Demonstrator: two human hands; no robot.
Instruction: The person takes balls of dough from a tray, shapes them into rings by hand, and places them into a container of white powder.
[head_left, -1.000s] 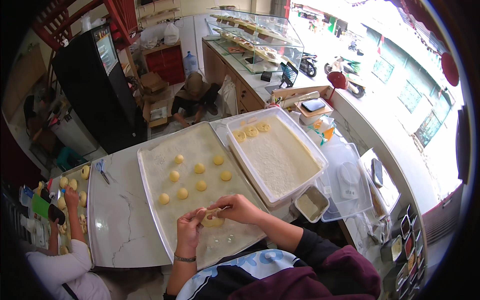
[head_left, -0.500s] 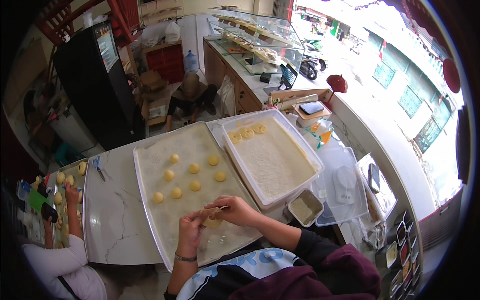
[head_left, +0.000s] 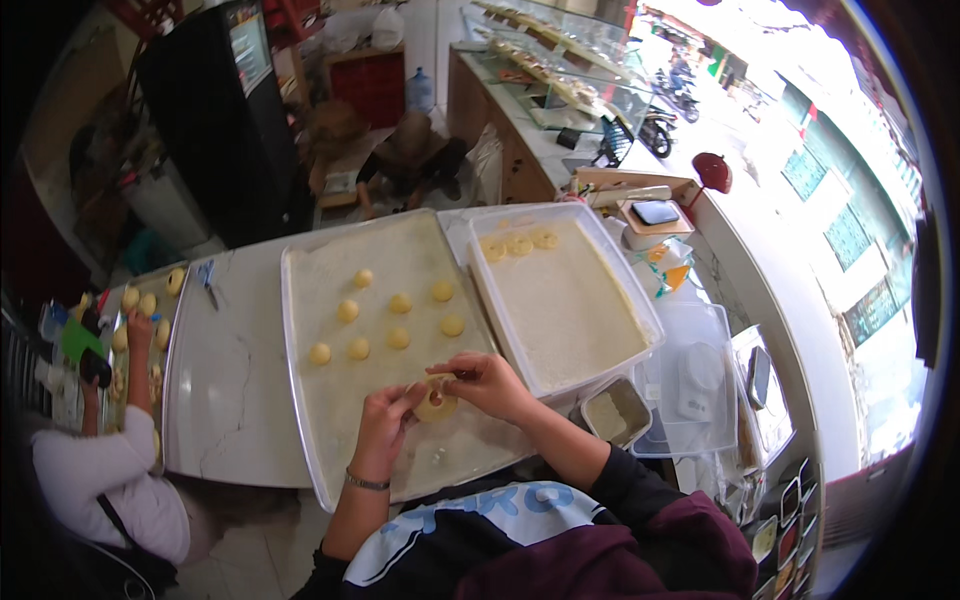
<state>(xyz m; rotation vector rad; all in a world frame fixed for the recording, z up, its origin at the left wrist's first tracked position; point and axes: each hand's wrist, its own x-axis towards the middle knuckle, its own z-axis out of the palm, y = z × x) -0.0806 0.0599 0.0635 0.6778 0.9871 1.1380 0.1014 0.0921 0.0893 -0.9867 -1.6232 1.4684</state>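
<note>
A pale ring of dough (head_left: 436,408) with a hole in its middle is held up between my two hands, over the near part of a large metal tray (head_left: 292,330). My left hand (head_left: 385,415) pinches its left side with thumb and fingers. My right hand (head_left: 487,386) grips its upper right side, fingers bent. Several round dough balls (head_left: 400,303) lie spaced out on the tray beyond my hands. To the right of the tray, a white plastic tub (head_left: 575,310) has a floured bottom, with three dough rings (head_left: 519,246) near its far left corner.
A small metal tin (head_left: 616,412) and a clear plastic lid with a white scale (head_left: 700,380) are beside the tub. Scissors (head_left: 207,284) lie on the marble table (head_left: 225,380). At left, a co-worker (head_left: 115,475) handles a tray of dough pieces; another person (head_left: 413,160) crouches beyond the table.
The dough between my hands has turned to show its ring shape and open hole. My view has shifted, so the scene sits further right and the table higher in the picture.
</note>
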